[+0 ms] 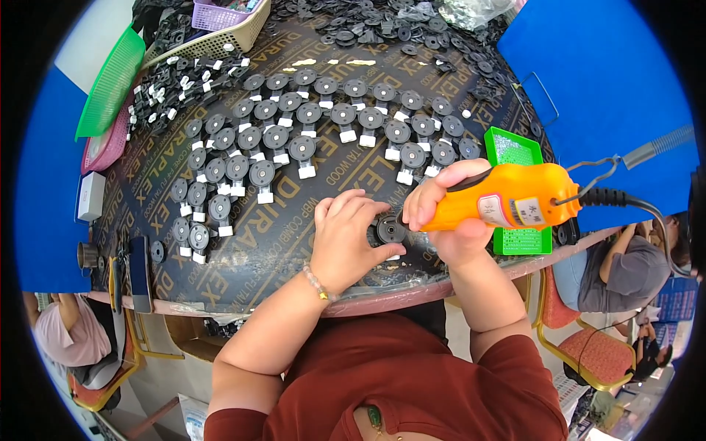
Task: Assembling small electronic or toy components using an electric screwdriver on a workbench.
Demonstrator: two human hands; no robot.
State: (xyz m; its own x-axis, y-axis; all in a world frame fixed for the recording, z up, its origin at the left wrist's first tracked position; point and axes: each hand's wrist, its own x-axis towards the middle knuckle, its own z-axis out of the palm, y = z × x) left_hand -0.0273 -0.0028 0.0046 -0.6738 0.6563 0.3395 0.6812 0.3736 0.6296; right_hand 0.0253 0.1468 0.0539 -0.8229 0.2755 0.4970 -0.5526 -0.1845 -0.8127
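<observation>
An orange corded electric screwdriver (pixel 544 187) lies level in my right hand (pixel 462 237), which is closed around its front end. Its tip points left at a black round plastic part (pixel 390 229), though the hand and the body of the tool hide most of the tip. My left hand (pixel 342 239) steadies that part on the table, index finger and thumb on its left side. A bit of white shows under the thumb. Beyond both hands, several like black discs with white tabs (pixel 302 149) stand in curved rows.
A green tray (pixel 515 143) with small metal pieces sits under and beyond the screwdriver. Loose black parts (pixel 360 29) heap along the back. Baskets (pixel 110 88) stand at far left, a phone (pixel 140 272) at the near left edge. A blue panel (pixel 588 73) and a hanging cable (pixel 647 202) are at right.
</observation>
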